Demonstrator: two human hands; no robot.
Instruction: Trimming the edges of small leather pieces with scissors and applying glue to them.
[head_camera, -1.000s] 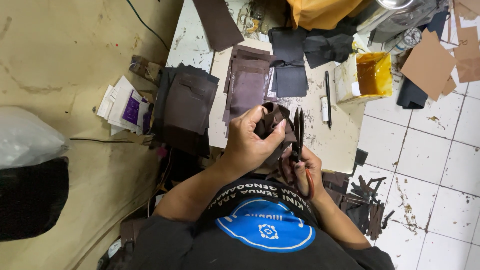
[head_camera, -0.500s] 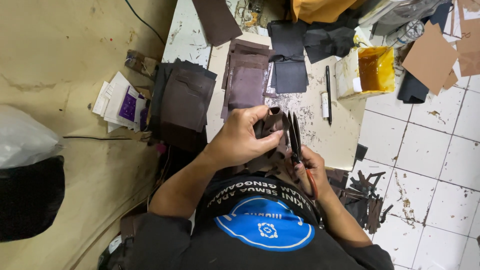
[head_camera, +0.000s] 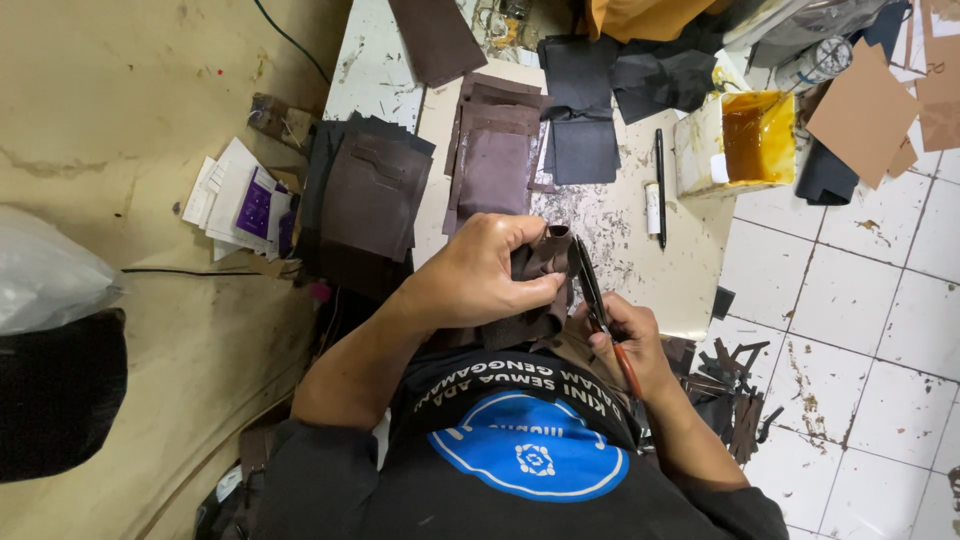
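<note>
1. The leather piece (head_camera: 540, 275) was dark brown, soft and folded, bunched into a small wad with creased edges; more of it hung down toward the person's chest.
2. It sat above the near edge of the counter (head_camera: 380, 70), raised off the surface, between the two hands.
3. The left hand (head_camera: 480, 280) had its grip closed around the leather piece, fingers curled over the top and thumb pressing from the near side.
4. The right hand (head_camera: 625, 335) had its grip closed on the scissors (head_camera: 595, 300), whose dark blades pointed away from the person and lay against the right edge of the leather piece; the handles showed orange-red below the palm.
5. A square, pale container (head_camera: 745, 140) with amber glue inside stood at the far right of the counter, well apart from the hands.
6. A stack of white paper packets (head_camera: 245, 205), one with a purple panel, lay off the counter's left side on the tan floor.
7. A black pen (head_camera: 660, 185) and a small white tube (head_camera: 652, 207) lay just beside each other, left of the container.
8. Flat brown wallet panels (head_camera: 495, 165) and a darker stack (head_camera: 370, 195) lay beyond the left hand.
9. Brown cardboard shapes (head_camera: 865, 110) lay on the white tiles at the upper right; dark offcuts (head_camera: 735, 385) were scattered near the right forearm.
</note>
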